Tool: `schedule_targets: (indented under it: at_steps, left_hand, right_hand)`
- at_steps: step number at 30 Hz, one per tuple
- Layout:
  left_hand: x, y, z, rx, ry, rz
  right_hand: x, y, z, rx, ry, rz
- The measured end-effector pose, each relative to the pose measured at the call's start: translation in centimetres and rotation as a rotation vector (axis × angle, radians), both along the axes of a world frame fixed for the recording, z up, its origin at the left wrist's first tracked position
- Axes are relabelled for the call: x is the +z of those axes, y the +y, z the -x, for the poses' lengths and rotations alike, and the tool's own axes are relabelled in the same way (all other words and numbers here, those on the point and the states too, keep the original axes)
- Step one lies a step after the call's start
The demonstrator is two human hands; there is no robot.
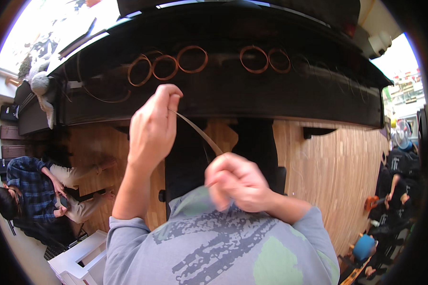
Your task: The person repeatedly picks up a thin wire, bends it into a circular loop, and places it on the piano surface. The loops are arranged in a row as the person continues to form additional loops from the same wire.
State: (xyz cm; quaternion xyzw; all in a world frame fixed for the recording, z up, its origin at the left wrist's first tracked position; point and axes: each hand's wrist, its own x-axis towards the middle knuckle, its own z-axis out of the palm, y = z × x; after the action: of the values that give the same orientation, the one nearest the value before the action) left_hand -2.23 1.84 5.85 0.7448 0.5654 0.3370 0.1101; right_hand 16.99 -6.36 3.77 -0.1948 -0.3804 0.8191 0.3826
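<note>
Pinching a thin, flat strand between curled fingers, the left hand is raised farther out, just short of the dark table. The right hand, blurred, closes in a loose fist around the strand nearer the body, to the right. The strand bows between both hands. Beyond, three copper-coloured rings lie on the table's far left, two similar rings farther right.

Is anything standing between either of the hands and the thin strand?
Nothing visible: the strand runs uncovered from the left hand to the partly blurred right hand. The copper-coloured coils lie beyond, apart from it.
</note>
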Motion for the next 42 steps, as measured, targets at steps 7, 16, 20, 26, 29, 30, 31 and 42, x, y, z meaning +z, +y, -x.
schedule_targets:
  at_steps: [7, 16, 20, 26, 29, 30, 31, 42]
  left_hand:
    - [0.6, -0.4, 0.5, 0.042, -0.379, 0.291]
    - [-2.5, -2.5, -2.3, -0.671, -0.431, 0.221]
    - [-2.7, -3.1, -2.9, -0.521, -1.082, 0.662]
    - [-3.0, -1.2, -1.4, -0.432, -1.057, 0.645]
    - [-3.2, -0.8, -0.7, -0.392, -1.166, 0.736]
    - [-3.2, -0.6, -0.5, -0.397, -1.164, 0.74]
    - [-3.2, -0.5, -0.3, -0.403, -1.162, 0.743]
    - [-2.3, -1.4, -1.0, -0.594, -1.269, 0.841]
  right_hand:
    - [2.1, 1.1, -3.3, -0.365, -0.267, -0.332]
    - [1.1, 4.2, 0.0, -0.621, -0.88, -0.828]
    - [-0.1, 3.9, 0.2, -0.574, -0.915, -0.792]
    - [2.5, 3.3, -2.0, -0.126, -0.891, -0.411]
    - [2.7, 3.0, -4.6, -0.037, -1.044, -0.578]
    - [1.8, 3.1, -5.0, -0.191, -1.07, -0.84]
    - [2.3, 3.0, -6.1, -0.194, -1.251, -0.95]
    - [5.4, 4.1, -6.2, -0.772, -1.415, -1.392]
